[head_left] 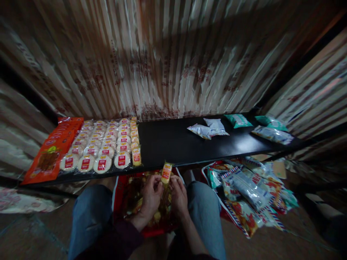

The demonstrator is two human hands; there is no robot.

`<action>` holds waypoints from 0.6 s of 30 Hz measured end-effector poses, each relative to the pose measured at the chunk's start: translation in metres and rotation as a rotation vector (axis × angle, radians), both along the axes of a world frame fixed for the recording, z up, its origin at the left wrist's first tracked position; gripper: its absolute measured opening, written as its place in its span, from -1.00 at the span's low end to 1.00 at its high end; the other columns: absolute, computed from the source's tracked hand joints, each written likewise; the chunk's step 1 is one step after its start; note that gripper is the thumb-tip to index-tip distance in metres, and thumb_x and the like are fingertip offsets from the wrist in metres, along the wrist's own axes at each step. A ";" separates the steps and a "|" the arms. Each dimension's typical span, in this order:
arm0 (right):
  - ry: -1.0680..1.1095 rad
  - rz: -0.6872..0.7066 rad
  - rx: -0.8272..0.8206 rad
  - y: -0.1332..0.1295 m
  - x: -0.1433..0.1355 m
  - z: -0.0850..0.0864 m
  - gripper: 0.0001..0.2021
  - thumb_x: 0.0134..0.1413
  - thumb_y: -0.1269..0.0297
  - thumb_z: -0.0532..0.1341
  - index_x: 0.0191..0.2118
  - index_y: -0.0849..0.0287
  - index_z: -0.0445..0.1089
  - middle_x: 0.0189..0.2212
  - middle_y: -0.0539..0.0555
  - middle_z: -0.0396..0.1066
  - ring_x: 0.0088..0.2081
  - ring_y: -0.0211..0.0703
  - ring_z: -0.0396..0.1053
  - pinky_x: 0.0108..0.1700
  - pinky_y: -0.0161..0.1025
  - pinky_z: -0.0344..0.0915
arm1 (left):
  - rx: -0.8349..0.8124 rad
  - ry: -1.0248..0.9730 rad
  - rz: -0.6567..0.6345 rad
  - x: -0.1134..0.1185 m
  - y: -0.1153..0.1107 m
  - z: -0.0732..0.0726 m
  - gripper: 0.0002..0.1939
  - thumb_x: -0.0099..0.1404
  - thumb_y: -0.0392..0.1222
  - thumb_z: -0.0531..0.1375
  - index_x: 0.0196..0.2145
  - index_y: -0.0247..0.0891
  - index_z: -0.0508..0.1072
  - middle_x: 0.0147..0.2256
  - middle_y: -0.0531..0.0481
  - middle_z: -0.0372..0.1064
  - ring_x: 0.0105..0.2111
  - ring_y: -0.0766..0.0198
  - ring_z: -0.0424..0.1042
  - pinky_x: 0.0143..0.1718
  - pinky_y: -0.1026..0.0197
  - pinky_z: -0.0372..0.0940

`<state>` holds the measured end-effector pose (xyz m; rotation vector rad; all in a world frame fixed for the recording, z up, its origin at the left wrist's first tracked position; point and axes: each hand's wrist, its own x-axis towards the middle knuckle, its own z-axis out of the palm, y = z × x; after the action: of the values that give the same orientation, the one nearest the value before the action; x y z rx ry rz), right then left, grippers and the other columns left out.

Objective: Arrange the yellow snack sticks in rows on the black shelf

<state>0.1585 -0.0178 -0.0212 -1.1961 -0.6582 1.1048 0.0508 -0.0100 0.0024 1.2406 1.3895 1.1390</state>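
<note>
Between my hands, just in front of the shelf edge, a small yellow snack packet point(166, 173) with a red and white label stands tilted up. My left hand point(152, 193) pinches its left side between thumb and fingers. On its right side my right hand point(177, 193) has its fingers curled in, touching or very near the wrapper's lower right. Below both hands sits a red box point(116, 196) holding more yellow-wrapped packets, partly hidden by my forearms. A column of similar yellow packets point(136, 155) lines the shelf, beside rows of round white wrapped crackers point(102, 164).
Orange snack bags point(48, 159) lie overlapped at the left end of the black shelf point(165, 141). Silver-white packets point(217, 127) and green packets point(238, 121) rest towards its right. Below right, a heaped box of snack bags point(249, 191) stands beside my knee. Striped sheeting point(162, 72) hangs behind.
</note>
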 end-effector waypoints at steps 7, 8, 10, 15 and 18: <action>0.002 0.006 0.007 0.001 0.000 0.007 -0.66 -0.14 0.00 0.34 -0.31 0.10 0.35 -0.38 0.00 0.46 -0.37 -0.15 0.40 -0.27 -0.24 0.35 | 0.048 0.052 -0.104 0.005 0.003 0.007 -0.83 0.15 -0.37 0.07 -0.31 -0.22 0.39 -0.30 -0.03 0.38 -0.26 0.25 0.39 -0.19 0.20 0.30; 0.010 0.008 0.008 0.002 0.000 0.008 -0.66 -0.15 0.01 0.34 -0.29 0.09 0.35 -0.36 0.02 0.48 -0.34 -0.12 0.42 -0.25 -0.21 0.36 | 0.064 0.066 -0.118 0.005 0.004 0.009 -0.82 0.15 -0.37 0.06 -0.31 -0.22 0.40 -0.30 -0.04 0.38 -0.25 0.25 0.39 -0.19 0.19 0.30; 0.006 0.010 0.008 0.005 0.002 0.007 -0.66 -0.14 0.01 0.33 -0.27 0.08 0.36 -0.33 0.04 0.50 -0.30 -0.07 0.45 -0.23 -0.18 0.38 | 0.094 0.094 -0.137 0.007 0.007 0.013 -0.80 0.16 -0.39 0.05 -0.31 -0.21 0.41 -0.27 -0.04 0.36 -0.23 0.24 0.38 -0.16 0.18 0.29; -0.067 -0.043 0.027 0.018 0.013 0.003 -0.64 -0.14 -0.01 0.34 -0.26 0.10 0.38 -0.33 0.06 0.50 -0.30 -0.07 0.45 -0.23 -0.16 0.39 | 0.182 0.113 -0.162 0.013 0.019 0.020 -0.72 0.14 -0.44 0.02 -0.28 -0.19 0.41 -0.21 -0.05 0.32 -0.17 0.23 0.36 -0.08 0.16 0.27; -0.108 -0.109 0.015 0.026 0.019 0.004 -0.63 -0.15 0.01 0.34 -0.25 0.12 0.40 -0.32 0.06 0.49 -0.28 -0.08 0.43 -0.22 -0.19 0.38 | 0.220 0.114 -0.190 0.017 0.028 0.023 -0.71 0.14 -0.46 -0.01 -0.27 -0.20 0.40 -0.21 -0.06 0.31 -0.17 0.23 0.36 -0.09 0.17 0.28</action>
<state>0.1772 0.0079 -0.0168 -1.2704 -0.6752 0.9479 0.0676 0.0179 0.0251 1.5811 1.2221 1.1244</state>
